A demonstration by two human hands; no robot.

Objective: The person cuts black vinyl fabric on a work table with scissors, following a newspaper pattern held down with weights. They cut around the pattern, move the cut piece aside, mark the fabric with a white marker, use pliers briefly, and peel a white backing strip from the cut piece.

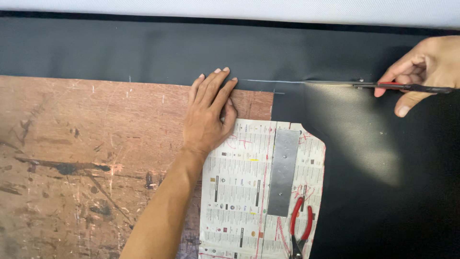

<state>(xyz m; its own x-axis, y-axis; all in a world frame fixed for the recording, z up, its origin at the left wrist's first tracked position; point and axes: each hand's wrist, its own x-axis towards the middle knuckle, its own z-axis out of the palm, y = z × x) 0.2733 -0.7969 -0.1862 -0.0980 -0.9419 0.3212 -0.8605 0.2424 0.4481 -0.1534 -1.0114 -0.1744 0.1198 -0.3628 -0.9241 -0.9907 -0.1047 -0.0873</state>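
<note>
Head view: black leatherette sheet [143, 52] is pinned flat by the left hand [208, 115] while scissors [383, 86], gripped in the right hand [424, 67], are partway along the cut toward the worktable's left edge.

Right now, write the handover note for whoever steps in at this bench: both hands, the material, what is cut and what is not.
Left hand: flat, pressing the black leather-like sheet at its cut edge on the worn wooden table.
Right hand: holds red-handled scissors, blades in the sheet.
Newspaper pattern lies below the left hand, weighted by a grey metal strip; red-handled pliers on it.
Done: a slit shows from the blades to the left hand.
Left: the sheet to the right of the scissors is uncut.
</note>
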